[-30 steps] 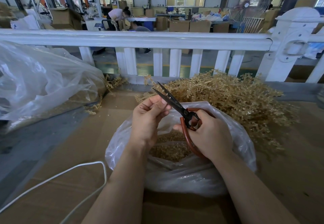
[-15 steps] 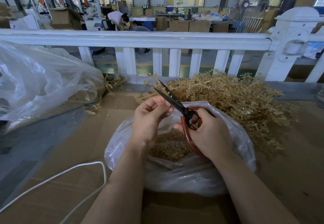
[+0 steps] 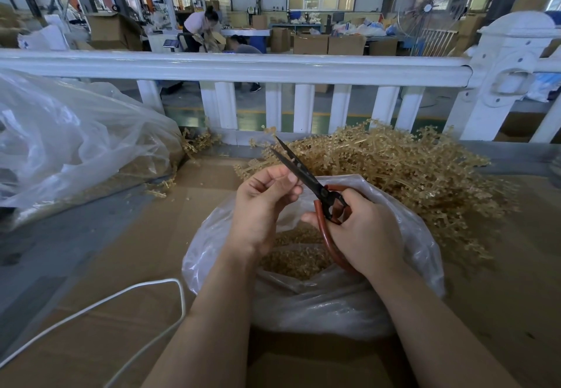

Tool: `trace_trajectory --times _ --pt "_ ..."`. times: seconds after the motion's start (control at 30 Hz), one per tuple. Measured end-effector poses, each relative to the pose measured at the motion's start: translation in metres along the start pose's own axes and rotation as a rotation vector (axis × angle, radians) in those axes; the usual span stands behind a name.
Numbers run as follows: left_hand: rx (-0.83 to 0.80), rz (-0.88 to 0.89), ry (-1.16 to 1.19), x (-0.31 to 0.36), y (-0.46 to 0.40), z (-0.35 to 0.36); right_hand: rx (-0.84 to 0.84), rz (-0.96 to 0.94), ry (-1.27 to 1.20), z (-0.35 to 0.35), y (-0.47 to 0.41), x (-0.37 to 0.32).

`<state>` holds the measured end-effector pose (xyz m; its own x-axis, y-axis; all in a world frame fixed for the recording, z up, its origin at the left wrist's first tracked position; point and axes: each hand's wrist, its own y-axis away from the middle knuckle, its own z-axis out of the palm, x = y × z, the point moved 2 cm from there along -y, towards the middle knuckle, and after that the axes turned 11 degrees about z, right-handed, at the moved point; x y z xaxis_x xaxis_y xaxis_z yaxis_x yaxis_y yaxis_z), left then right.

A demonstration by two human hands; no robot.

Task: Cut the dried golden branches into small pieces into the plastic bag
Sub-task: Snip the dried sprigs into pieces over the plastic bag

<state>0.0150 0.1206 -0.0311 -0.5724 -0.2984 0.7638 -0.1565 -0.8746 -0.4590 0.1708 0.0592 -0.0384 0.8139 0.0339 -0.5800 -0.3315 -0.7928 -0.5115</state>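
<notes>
Right hand (image 3: pixel 364 236) grips red-handled scissors (image 3: pixel 306 175), blades parted; left hand (image 3: pixel 261 202) has fingers curled at the blades, any held piece too small to tell; plastic bag (image 3: pixel 303 302) with cut bits sits beneath both hands; golden branches (image 3: pixel 409 169) are piled beyond the right hand on the cardboard surface (image 3: pixel 501 296).

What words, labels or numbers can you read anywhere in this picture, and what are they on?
None can be read.
Scissors, plastic bag, white fence: no print shows.
Cardboard boxes in the background: any marks are too small and blurred.
Yellow sign on the far wall: too small to read.
</notes>
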Motion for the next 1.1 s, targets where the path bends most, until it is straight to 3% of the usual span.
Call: trace_trajectory --times 0.47,0.8,1.1 --pt "0.039 0.039 -0.142 0.0 0.001 0.0 0.016 0.066 -0.032 0.002 0.0 0.0" --pt "0.178 -0.051 -0.027 -0.001 0.001 -0.001 -0.028 0.056 -0.064 0.002 0.002 0.0" --pt "-0.015 -0.184 -0.354 -0.009 0.006 0.011 -0.105 0.251 -0.598 0.001 -0.002 -0.001"
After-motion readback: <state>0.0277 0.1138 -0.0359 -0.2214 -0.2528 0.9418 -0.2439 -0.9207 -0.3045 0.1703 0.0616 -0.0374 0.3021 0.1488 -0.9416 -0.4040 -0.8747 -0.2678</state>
